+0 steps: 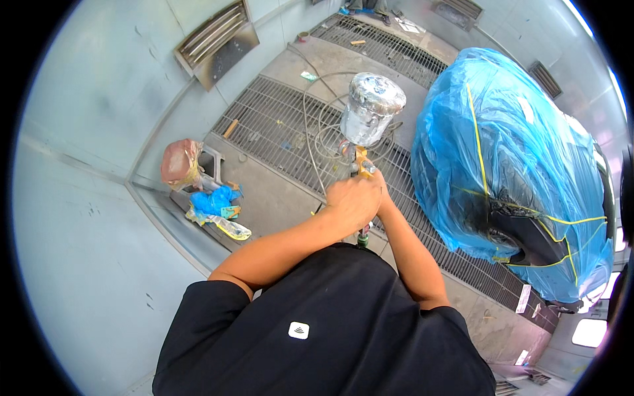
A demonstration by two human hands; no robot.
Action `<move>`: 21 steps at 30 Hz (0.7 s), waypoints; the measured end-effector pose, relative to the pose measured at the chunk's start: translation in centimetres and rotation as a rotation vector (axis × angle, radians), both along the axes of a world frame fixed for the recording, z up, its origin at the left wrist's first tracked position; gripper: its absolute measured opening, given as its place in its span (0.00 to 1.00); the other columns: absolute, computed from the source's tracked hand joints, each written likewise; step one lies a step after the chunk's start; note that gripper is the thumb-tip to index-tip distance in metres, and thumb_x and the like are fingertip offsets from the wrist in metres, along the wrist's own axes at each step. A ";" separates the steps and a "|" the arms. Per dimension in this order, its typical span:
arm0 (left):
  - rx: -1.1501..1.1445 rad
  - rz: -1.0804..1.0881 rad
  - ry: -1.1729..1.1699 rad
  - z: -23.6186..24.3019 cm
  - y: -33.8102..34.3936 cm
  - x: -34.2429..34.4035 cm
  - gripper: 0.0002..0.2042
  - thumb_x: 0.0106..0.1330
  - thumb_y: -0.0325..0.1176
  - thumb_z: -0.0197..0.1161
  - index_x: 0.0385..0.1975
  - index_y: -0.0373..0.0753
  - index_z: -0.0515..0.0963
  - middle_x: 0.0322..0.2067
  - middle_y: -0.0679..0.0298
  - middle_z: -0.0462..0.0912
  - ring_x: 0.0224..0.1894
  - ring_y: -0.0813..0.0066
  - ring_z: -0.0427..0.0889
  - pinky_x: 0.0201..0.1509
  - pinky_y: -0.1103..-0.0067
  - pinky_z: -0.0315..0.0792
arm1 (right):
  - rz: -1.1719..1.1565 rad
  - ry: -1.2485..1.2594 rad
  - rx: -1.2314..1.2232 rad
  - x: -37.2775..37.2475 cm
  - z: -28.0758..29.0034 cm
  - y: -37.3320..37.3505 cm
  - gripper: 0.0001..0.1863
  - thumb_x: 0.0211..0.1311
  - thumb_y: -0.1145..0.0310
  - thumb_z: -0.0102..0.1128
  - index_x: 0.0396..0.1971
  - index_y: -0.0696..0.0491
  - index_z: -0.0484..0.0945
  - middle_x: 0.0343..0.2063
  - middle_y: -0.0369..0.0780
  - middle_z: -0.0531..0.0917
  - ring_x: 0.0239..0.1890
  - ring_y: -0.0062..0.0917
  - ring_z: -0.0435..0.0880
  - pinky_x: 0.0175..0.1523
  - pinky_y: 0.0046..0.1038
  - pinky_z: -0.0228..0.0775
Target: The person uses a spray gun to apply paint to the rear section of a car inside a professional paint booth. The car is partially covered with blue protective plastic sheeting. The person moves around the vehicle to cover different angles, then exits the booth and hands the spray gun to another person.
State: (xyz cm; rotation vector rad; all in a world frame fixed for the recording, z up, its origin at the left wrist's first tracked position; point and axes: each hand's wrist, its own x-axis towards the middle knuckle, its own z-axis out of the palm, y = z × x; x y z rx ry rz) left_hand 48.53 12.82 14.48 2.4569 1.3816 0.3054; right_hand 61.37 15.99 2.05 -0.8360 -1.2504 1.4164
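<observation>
A spray gun (360, 162) with brass-coloured parts is held out in front of my chest. On it sits a large cup (366, 122) wrapped in wrinkled silver foil. My left hand (354, 202) is closed around the gun's handle area, its fingers folded over from the left. Behind it, my right hand (382, 190) is closed at the same place, mostly covered by the left one. Below the hands a hose fitting (363, 237) with a green part shows near my shirt. The trigger and most fingertips are hidden.
At right stands a large vehicle-like body (502, 145) under blue plastic film with yellow tape. A hose (306, 109) coils across the floor grating (264, 112). At left, a low stand (210, 162) carries a reddish pad, near crumpled blue plastic (214, 199). Vents (214, 39) line the pale walls.
</observation>
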 end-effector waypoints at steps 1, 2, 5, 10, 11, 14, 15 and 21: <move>0.005 0.007 0.002 0.1 0.0 0.0 0.14 0.66 0.40 0.59 0.33 0.33 0.81 0.29 0.53 0.87 0.30 0.54 0.88 0.32 0.64 0.81 | 0.002 -0.009 -0.003 0.1 -0.1 0.0 0.31 0.59 0.65 0.67 0.62 0.54 0.68 0.34 0.28 0.76 0.35 0.12 0.73 0.39 0.23 0.68; 0.010 0.015 0.004 0.4 0.0 0.1 0.14 0.66 0.40 0.59 0.33 0.33 0.81 0.29 0.53 0.87 0.30 0.54 0.88 0.32 0.64 0.81 | 0.004 -0.018 -0.006 0.3 -0.2 0.0 0.32 0.58 0.65 0.68 0.62 0.55 0.68 0.33 0.28 0.76 0.34 0.12 0.73 0.39 0.23 0.68; 0.015 0.016 0.024 0.5 0.1 0.3 0.14 0.66 0.40 0.59 0.31 0.33 0.82 0.29 0.52 0.87 0.30 0.55 0.89 0.32 0.64 0.81 | -0.007 -0.090 0.007 0.5 -0.8 0.2 0.33 0.57 0.65 0.68 0.63 0.55 0.68 0.32 0.28 0.77 0.34 0.13 0.73 0.39 0.23 0.68; 0.091 0.007 0.004 -0.6 0.3 0.5 0.12 0.65 0.38 0.60 0.29 0.35 0.82 0.28 0.54 0.87 0.29 0.57 0.89 0.31 0.66 0.81 | -0.023 -0.017 -0.084 0.5 -1.6 -0.2 0.37 0.57 0.66 0.70 0.66 0.54 0.66 0.34 0.29 0.78 0.35 0.14 0.75 0.41 0.25 0.71; 0.113 -0.003 0.015 -0.9 0.4 0.6 0.11 0.64 0.37 0.60 0.29 0.36 0.82 0.28 0.55 0.87 0.28 0.58 0.89 0.30 0.67 0.81 | -0.056 0.024 -0.089 0.4 -3.0 0.1 0.36 0.58 0.68 0.69 0.67 0.54 0.65 0.34 0.30 0.78 0.36 0.14 0.76 0.41 0.25 0.71; 0.200 -0.016 0.040 -1.9 0.7 0.7 0.07 0.59 0.35 0.63 0.28 0.38 0.82 0.26 0.57 0.87 0.26 0.62 0.88 0.27 0.68 0.81 | -0.045 0.033 -0.086 0.1 -3.6 0.0 0.33 0.63 0.74 0.62 0.68 0.53 0.65 0.37 0.30 0.79 0.37 0.15 0.76 0.43 0.26 0.73; 0.231 -0.019 0.047 -2.1 0.8 0.6 0.06 0.57 0.34 0.63 0.28 0.39 0.82 0.26 0.57 0.87 0.26 0.63 0.88 0.26 0.69 0.81 | -0.024 0.017 -0.082 -0.1 -3.2 0.0 0.32 0.64 0.76 0.60 0.68 0.53 0.65 0.37 0.30 0.79 0.38 0.15 0.77 0.44 0.26 0.73; 0.253 -0.084 0.110 -1.8 1.3 0.7 0.04 0.52 0.33 0.66 0.24 0.40 0.84 0.25 0.60 0.87 0.25 0.65 0.88 0.25 0.71 0.80 | 0.031 0.063 -0.171 -0.8 -0.5 -0.3 0.32 0.65 0.80 0.55 0.70 0.53 0.64 0.39 0.29 0.79 0.38 0.15 0.77 0.44 0.24 0.73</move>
